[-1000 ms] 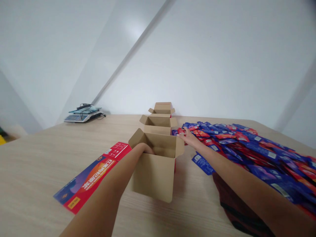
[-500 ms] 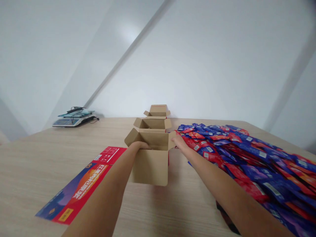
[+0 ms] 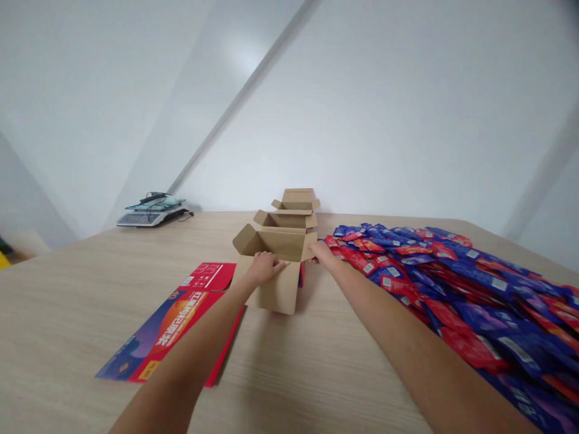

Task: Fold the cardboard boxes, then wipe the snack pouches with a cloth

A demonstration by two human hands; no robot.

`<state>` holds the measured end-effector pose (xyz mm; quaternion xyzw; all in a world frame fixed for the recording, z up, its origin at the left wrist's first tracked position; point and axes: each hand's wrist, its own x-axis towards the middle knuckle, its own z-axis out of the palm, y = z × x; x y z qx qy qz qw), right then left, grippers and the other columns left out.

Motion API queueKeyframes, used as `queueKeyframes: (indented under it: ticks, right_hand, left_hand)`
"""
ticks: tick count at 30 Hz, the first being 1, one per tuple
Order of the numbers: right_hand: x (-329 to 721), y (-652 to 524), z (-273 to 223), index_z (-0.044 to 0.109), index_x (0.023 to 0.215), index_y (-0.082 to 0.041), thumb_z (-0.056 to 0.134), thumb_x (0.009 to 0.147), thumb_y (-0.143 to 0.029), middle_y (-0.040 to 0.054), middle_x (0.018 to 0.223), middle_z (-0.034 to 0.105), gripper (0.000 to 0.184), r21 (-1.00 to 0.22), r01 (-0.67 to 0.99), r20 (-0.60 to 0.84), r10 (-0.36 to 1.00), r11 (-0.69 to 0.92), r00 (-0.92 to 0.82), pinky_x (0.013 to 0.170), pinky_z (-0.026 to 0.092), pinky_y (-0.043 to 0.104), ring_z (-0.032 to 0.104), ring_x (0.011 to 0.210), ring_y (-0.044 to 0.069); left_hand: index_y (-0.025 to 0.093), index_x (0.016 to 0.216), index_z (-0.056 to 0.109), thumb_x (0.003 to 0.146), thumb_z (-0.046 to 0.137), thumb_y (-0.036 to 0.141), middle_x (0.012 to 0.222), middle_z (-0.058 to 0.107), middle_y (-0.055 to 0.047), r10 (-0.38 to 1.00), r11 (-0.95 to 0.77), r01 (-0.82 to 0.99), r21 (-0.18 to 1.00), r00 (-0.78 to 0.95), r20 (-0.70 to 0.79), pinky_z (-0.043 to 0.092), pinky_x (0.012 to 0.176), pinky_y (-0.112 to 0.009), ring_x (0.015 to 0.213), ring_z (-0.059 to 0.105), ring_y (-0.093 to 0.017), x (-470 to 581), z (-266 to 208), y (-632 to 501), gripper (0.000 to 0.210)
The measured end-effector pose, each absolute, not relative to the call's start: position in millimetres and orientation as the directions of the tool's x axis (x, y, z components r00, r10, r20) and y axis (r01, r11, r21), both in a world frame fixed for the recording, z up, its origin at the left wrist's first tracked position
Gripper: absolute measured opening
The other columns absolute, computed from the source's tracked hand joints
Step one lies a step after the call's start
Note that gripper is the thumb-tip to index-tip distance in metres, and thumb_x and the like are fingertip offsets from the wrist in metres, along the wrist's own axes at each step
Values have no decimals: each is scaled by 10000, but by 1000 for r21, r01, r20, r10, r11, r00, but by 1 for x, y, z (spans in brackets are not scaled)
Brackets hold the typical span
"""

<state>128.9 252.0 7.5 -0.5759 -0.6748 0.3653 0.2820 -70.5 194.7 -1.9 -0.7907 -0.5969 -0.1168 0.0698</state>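
While the left hand (image 3: 266, 266) lay over the near side of the nearest open box (image 3: 284, 244), its grip unclear, the right hand (image 3: 320, 251) had fingers clamped on the right flap (image 3: 309, 239); the box stood between them.

in front of me stretches a wide counter (image 3: 335, 374) with a pale, wood-grained top. far off to my left a white scale (image 3: 138, 219) stands near the back edge, a dark cable (image 3: 186, 217) trailing beside it. closer on that side lies a flat carton (image 3: 158, 337), red, blue and orange, partly hidden from me. down the middle i see open brown boxes in a row: the nearest box (image 3: 275, 295), the middle box (image 3: 284, 229) and the far box (image 3: 298, 194). to my right spreads a big heap of red and blue sachets (image 3: 434, 271), well apart from the carton.
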Motion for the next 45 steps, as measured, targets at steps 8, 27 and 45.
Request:
queueKeyframes:
  ticks: [8, 27, 45]
  right_hand:
    - [141, 221, -4, 471, 1027, -145, 263, 937, -477, 89, 679, 678, 402, -965, 209, -211, 941, -158, -264, 530, 492, 229, 619, 514, 129]
    - [193, 77, -57, 475, 933, -186, 358, 892, -332, 28, 678, 649, 191, -957, 164, -282, 892, -238, -353, 566, 473, 225, 608, 533, 106]
    - [155, 15, -108, 604, 996, -170, 550, 745, -154, 85, 1069, 617, 257, -846, 452, 99, 916, 283, -388, 916, 385, 314, 548, 1015, 190]
  left_hand:
    - [167, 789, 646, 848, 360, 574, 880, 645, -113, 910, -226, 970, -90, 244, 335, 323, 866, -380, 924, 547, -254, -93, 0, 215, 501]
    - [139, 1201, 444, 904, 343, 308, 1292, 472, -149, 609, -169, 951, 258, -105, 786, 220, 1053, -443, 1245, 370, -237, -85, -20, 94, 356]
    - [9, 1387, 178, 820, 384, 427, 1300, 423, -300, 894, 441, 895, 70, -445, 60, 338, 903, -563, 1211, 395, -415, -141, -77, 20, 734]
